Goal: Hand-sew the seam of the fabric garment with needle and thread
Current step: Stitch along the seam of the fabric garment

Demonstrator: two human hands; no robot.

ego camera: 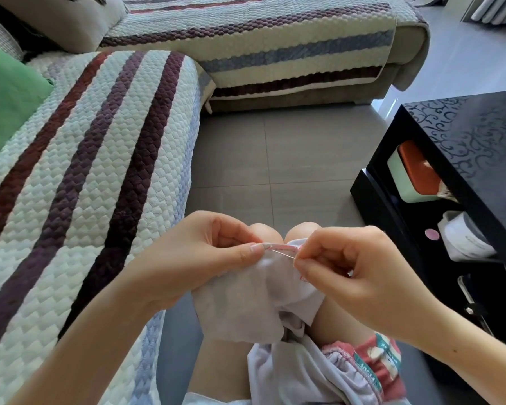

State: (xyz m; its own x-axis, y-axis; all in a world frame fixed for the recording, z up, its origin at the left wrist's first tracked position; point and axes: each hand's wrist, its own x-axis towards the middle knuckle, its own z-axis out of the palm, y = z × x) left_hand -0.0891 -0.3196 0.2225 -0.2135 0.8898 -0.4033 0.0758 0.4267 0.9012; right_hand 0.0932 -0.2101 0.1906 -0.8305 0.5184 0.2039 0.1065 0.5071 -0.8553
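Observation:
A pale lilac-white garment [246, 302] hangs over my knees, its pink-trimmed seam edge [278, 246] stretched between both hands. My left hand [199, 258] pinches the seam's left end between thumb and forefinger. My right hand [351, 270] pinches the right end of a thin silver needle [281, 253], which lies along the seam just under the trim. A short bit of red thread [302, 277] shows below my right thumb. More of the garment, with a red printed part [377, 361], is bunched in my lap.
A quilted striped sofa cover [100, 171] runs along my left, with a green cushion [9, 95] at the far left. A black glossy coffee table [456, 171] stands close on my right, its shelf holding a box and small items. Grey tiled floor [269, 159] lies ahead.

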